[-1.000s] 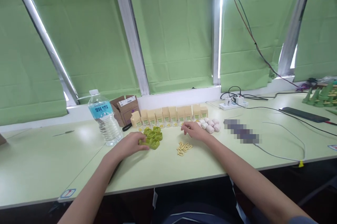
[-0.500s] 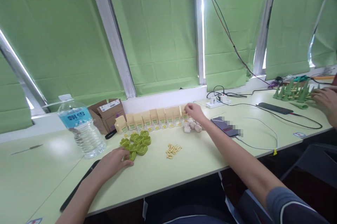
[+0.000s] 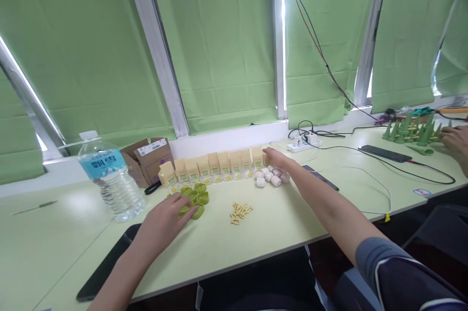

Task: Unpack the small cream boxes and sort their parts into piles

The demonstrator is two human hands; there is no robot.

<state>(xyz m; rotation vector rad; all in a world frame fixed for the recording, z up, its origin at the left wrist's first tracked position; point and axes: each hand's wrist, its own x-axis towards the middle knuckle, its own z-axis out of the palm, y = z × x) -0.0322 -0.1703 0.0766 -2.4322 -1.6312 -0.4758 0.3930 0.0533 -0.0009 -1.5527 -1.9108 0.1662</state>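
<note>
My left hand [image 3: 170, 216] lies over a cluster of olive-green, rounded cup-like pieces [image 3: 200, 197] on the table. Its thumb is stretched apart from the fingers along the nearest piece, and the palm hides part of the cluster. At the right end of a row of small tan paper packets [image 3: 224, 165] with clear lower parts, my right hand [image 3: 277, 159] has its fingers closed on the edge of the last packet [image 3: 265, 156]. Just below that hand sit several pale pinkish-white, marshmallow-like lumps [image 3: 268, 177]. A small heap of yellow loops [image 3: 240, 213] lies between my hands.
A large water bottle [image 3: 111, 177] and an opened cardboard box [image 3: 148, 162] stand at left. A black phone-like slab [image 3: 107, 264] lies by my left forearm. On the right are a phone [image 3: 321, 178], power strip [image 3: 303, 144], cables, green cones [image 3: 411, 128] and another person's hand [image 3: 455, 143].
My right hand has shifted slightly right along the packets, uncovering one packet and more of the pale lumps. My left hand has moved further over the green pieces.
</note>
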